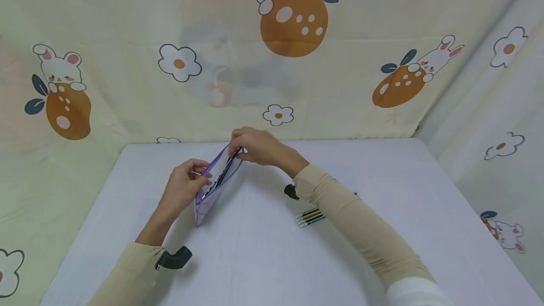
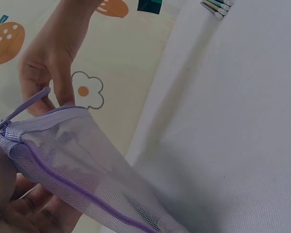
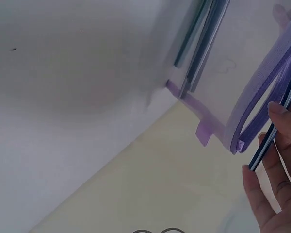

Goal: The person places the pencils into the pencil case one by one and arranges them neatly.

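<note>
A lilac mesh zip pouch [image 1: 205, 209] stands tilted above the table, its zip mouth spread. My left hand [image 1: 182, 185] grips one side of the pouch near the zip. Over the far end of the mouth, my right hand [image 1: 257, 147] pinches a dark pencil [image 3: 264, 148], which slants down into the opening. Through the mesh in the right wrist view, several slim pencils [image 3: 203, 46] show inside the pouch. In the left wrist view the purple zip pull [image 2: 26, 107] sticks up at the pouch's corner, and the right hand [image 2: 51, 63] is partly behind the pouch.
Several pencils [image 1: 309, 217] lie side by side on the white table [image 1: 255, 259], partly hidden by the right sleeve [image 1: 361, 230]. A patterned curtain [image 1: 229, 22] hangs along the table's back edge. A black wrist device [image 1: 175, 259] sticks out from the left cuff.
</note>
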